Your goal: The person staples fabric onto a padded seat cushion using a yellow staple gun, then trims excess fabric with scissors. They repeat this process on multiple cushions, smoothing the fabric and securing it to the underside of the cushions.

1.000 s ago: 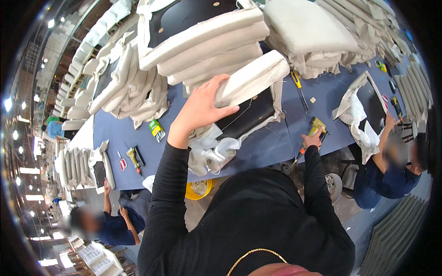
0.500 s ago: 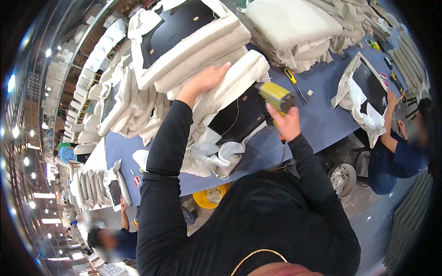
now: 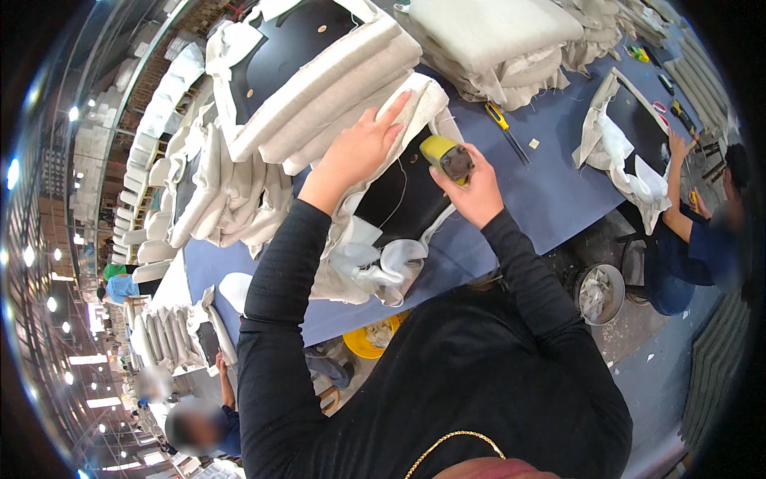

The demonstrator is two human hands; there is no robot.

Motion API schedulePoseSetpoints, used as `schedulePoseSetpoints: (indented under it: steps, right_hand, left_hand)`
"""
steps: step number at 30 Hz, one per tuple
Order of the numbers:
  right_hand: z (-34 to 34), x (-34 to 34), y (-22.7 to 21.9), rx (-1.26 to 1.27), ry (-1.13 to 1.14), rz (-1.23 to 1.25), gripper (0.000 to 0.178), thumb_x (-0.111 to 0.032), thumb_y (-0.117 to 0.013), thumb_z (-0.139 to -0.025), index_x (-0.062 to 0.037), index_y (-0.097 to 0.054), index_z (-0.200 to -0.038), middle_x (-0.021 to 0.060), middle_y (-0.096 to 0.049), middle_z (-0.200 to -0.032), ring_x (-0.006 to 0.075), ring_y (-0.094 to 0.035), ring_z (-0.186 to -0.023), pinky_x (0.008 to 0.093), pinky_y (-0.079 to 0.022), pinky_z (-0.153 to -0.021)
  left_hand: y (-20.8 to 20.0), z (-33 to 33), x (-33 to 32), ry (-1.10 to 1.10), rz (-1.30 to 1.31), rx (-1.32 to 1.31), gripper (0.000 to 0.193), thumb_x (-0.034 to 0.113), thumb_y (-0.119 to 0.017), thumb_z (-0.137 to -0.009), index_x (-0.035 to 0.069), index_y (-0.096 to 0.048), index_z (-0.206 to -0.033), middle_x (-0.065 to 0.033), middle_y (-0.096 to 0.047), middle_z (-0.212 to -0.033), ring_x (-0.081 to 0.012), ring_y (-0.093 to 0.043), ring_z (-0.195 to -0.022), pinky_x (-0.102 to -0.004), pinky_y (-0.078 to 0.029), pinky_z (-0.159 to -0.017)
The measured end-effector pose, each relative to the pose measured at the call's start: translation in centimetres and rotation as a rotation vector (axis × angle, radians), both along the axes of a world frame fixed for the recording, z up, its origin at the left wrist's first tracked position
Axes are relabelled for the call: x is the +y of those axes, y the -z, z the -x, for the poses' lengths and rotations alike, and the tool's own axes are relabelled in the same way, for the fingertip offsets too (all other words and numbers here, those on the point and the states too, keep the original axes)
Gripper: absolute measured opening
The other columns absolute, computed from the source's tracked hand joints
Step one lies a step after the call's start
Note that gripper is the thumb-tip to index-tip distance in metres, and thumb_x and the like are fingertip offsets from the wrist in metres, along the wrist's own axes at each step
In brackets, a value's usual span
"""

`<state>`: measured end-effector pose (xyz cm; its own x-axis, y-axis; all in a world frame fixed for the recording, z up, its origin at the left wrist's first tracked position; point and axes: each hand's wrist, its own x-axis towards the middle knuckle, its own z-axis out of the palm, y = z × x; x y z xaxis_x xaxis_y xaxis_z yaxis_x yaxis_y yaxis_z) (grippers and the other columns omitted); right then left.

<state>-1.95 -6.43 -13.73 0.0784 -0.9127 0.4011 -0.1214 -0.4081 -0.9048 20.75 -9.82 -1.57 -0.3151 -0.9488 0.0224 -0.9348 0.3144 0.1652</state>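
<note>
A cream fabric cover (image 3: 416, 94) lies folded along the edge of a black panel (image 3: 399, 195) with white padding (image 3: 403, 259) at its near end. My left hand (image 3: 359, 152) rests on the folded cloth, fingers stretched out and apart, index finger pointing along the fold. Gripped in my right hand (image 3: 476, 188) is a yellow and dark staple gun (image 3: 443, 160), held over the panel near the folded edge. Its nose is hidden from view. A loose thread trails across the panel.
Stacked cushioned panels (image 3: 335, 72) stand beyond my left hand, with a fabric pile (image 3: 495, 40) at the back. A yellow-handled screwdriver (image 3: 499, 118) lies on the blue table (image 3: 550, 184). Co-workers sit at right and lower left. A yellow bucket (image 3: 363, 343) and metal bucket (image 3: 614, 299) hold scraps.
My left hand has moved up and right along the fold, its fingers spreading. My right hand has brought the staple gun left, closer to the folded edge, and turned it.
</note>
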Motion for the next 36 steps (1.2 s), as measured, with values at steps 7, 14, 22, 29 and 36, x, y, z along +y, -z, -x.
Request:
schedulePoseSetpoints:
  steps: [7, 14, 22, 29, 36]
  right_hand:
    - [0.5, 1.5, -3.4, -0.125, -0.109, -0.041, 0.026, -0.011, -0.083, -0.098, 0.0030, -0.079, -0.119, 0.0081, -0.082, -0.097, 0.0129, -0.076, -0.088, 0.0307, -0.060, -0.084]
    - [-1.6, -0.4, -3.1, -0.228, -0.111, 0.066, 0.031, -0.007, -0.082, -0.097, 0.0043, -0.077, -0.126, 0.0117, -0.084, -0.111, 0.0140, -0.079, -0.100, 0.0307, -0.059, -0.092]
    - [-1.5, -1.1, -2.4, -0.191, -0.077, 0.041, 0.033, -0.007, -0.083, -0.095, 0.0048, -0.077, -0.125, 0.0115, -0.085, -0.111, 0.0151, -0.080, -0.100, 0.0314, -0.060, -0.091]
    - [-1.9, -1.4, -2.5, -0.225, -0.127, 0.003, 0.048, -0.006, -0.084, -0.091, 0.0006, -0.071, -0.137, 0.0139, -0.083, -0.118, 0.0182, -0.080, -0.106, 0.0329, -0.060, -0.095]
    - [-2.6, -1.5, -3.1, -0.225, -0.138, 0.080, 0.054, -0.004, -0.084, -0.088, -0.0019, -0.069, -0.140, 0.0170, -0.082, -0.119, 0.0263, -0.081, -0.110, 0.0342, -0.061, -0.095]
  left_hand:
    - [-0.2, -0.1, 0.1, 0.000, -0.013, 0.048, 0.066, 0.029, -0.055, -0.113, 0.032, -0.032, -0.175, -0.0271, -0.064, -0.138, -0.0508, -0.065, -0.124, -0.0566, -0.054, -0.104]
    - [0.1, -3.7, -2.2, 0.126, -0.219, 0.335, 0.091, 0.044, -0.070, -0.101, 0.024, -0.023, -0.177, -0.0269, -0.066, -0.147, -0.0501, -0.065, -0.132, -0.0537, -0.053, -0.112]
    - [0.2, -1.1, 1.1, -0.054, 0.004, 0.084, 0.091, 0.042, -0.074, -0.101, 0.023, -0.027, -0.177, -0.0289, -0.060, -0.154, -0.0522, -0.062, -0.135, -0.0548, -0.050, -0.113]
    - [-0.4, -0.8, 1.4, -0.031, 0.036, 0.013, 0.087, 0.032, -0.074, -0.102, 0.028, -0.028, -0.176, -0.0261, -0.061, -0.149, -0.0522, -0.065, -0.127, -0.0544, -0.053, -0.107]
    - [-0.5, -0.9, 1.3, -0.020, 0.047, 0.050, 0.087, 0.029, -0.075, -0.101, 0.030, -0.029, -0.176, -0.0267, -0.061, -0.149, -0.0535, -0.067, -0.121, -0.0565, -0.056, -0.101]
